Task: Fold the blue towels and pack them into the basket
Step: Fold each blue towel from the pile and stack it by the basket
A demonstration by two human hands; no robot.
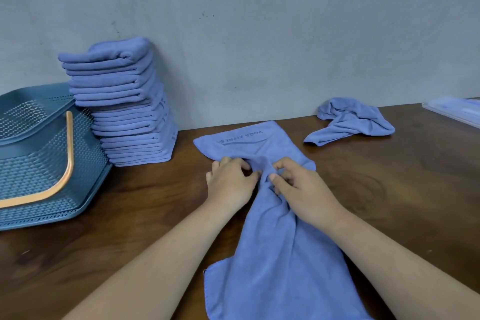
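Towel in hand: blue microfibre towel (275, 249) lies on the wooden table (130, 215), long axis running from the near edge toward the wall, printed end farthest.
Hands: left hand (230, 180) and right hand (298, 184) both pinch its bunched middle, side by side.
Nearer hand: neither, equal reach.
Outward: crumpled towel (350, 121) far right; folded stack (124, 104) and basket (39, 153) left.

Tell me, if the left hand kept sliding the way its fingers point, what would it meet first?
Probably the right hand: the left hand points across the bunched towel toward it, fingertips nearly touching.
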